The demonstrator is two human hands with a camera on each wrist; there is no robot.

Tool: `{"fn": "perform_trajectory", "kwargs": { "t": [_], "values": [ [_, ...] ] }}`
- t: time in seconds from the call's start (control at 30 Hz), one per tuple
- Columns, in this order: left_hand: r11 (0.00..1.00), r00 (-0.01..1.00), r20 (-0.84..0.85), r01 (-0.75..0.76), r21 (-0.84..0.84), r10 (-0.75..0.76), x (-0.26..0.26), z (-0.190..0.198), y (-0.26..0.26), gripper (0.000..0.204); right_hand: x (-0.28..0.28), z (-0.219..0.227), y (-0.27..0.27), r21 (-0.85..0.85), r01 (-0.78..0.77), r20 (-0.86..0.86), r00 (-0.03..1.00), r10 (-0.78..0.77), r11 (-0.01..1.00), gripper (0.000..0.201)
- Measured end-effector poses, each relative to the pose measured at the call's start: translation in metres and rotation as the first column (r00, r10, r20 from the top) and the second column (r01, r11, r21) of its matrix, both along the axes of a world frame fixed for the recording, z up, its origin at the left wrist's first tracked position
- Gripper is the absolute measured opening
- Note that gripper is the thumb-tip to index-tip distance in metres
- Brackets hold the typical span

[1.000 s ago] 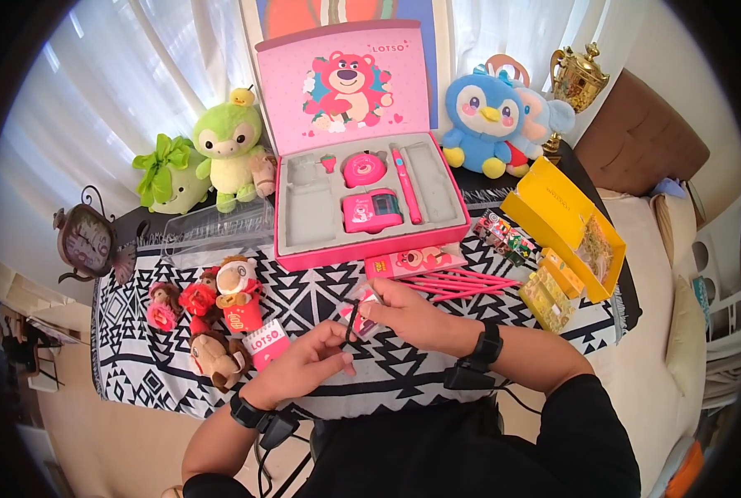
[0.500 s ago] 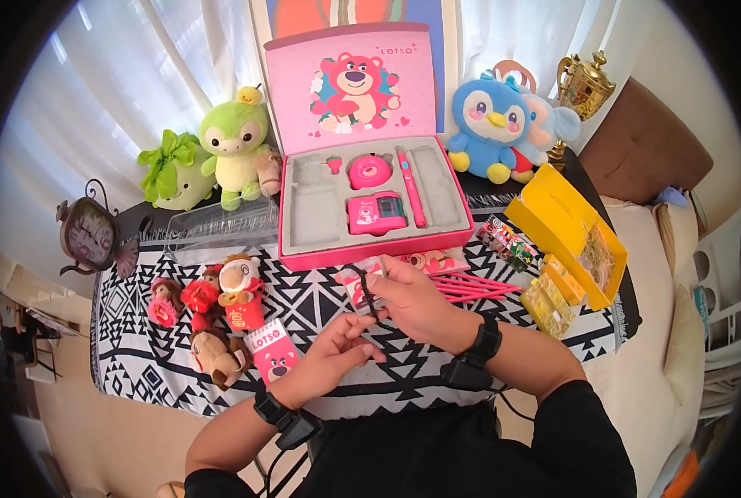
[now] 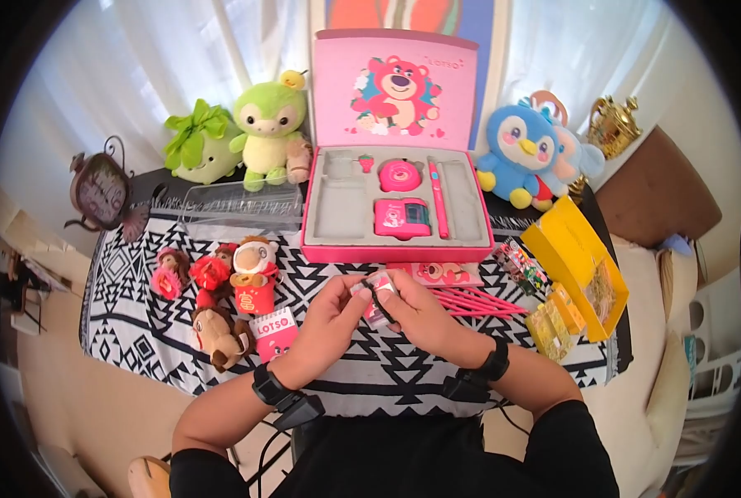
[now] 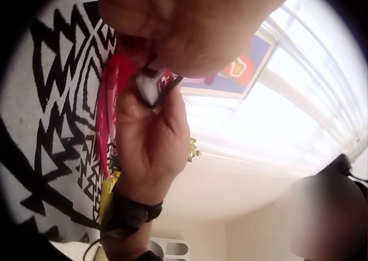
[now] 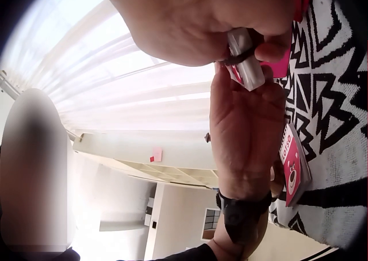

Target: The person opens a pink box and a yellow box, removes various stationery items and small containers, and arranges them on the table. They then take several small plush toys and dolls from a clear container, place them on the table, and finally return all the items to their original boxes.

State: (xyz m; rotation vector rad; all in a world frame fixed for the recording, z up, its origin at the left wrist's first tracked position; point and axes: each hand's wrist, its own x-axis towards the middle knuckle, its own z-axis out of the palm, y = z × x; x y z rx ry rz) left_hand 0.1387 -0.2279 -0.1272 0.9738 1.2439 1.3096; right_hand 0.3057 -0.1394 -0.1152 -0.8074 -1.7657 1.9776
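Note:
Above the front of the patterned cloth, both hands hold a small pink-and-white packet (image 5: 251, 75) in clear wrapping. Around it runs a thin black band (image 5: 239, 58). My left hand (image 3: 331, 314) pinches the packet from one side, thumb on top near the band. From the other side, my right hand (image 3: 424, 317) grips it between thumb and fingers. In the left wrist view, the packet's clear end (image 4: 149, 89) pokes out between the fingers. Just left of the hands lies a LOTSO notepad (image 3: 274, 334); several pink pencils (image 3: 482, 302) lie to the right.
Behind the hands stands an open pink LOTSO box (image 3: 337, 251) holding a pink sharpener (image 3: 395, 217), a round pink item (image 3: 399, 175) and a pink pen (image 3: 438, 199). Small plush toys (image 3: 254, 274) sit at left. A yellow box (image 3: 553, 241) lies at right; larger plush toys (image 3: 271, 116) line the back.
The left hand has come up to the packet and now pinches it with the right hand. Earlier its fingers only reached the band's lower end. The head view has shifted.

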Motion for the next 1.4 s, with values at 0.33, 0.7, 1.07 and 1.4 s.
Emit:
{"fn": "perform_trajectory", "kwargs": {
  "t": [0.33,0.7,1.07,1.4],
  "values": [
    [0.990,0.974,0.212,-0.057,-0.126,0.083,-0.024,0.005,0.011,0.027,-0.005,0.032,0.015,0.979,-0.160,0.171,0.982,0.079,-0.125,0.054],
    [0.977,0.405,-0.905,0.110,0.185,0.126,-0.040,-0.003,-0.054,0.045,-0.115,0.028,0.169,0.951,-0.295,0.279,0.949,-0.150,-0.096,0.020],
    [0.992,-0.025,-0.999,-0.120,0.023,0.020,-0.066,-0.014,-0.080,0.055,-0.162,0.003,0.200,0.791,-0.606,0.573,0.783,-0.241,-0.088,0.015],
    [0.979,-0.021,-0.999,-0.201,-0.027,-0.032,-0.071,-0.009,-0.068,0.057,-0.121,0.023,0.123,0.885,-0.427,0.432,0.902,-0.011,-0.185,0.042]
  ]
}}
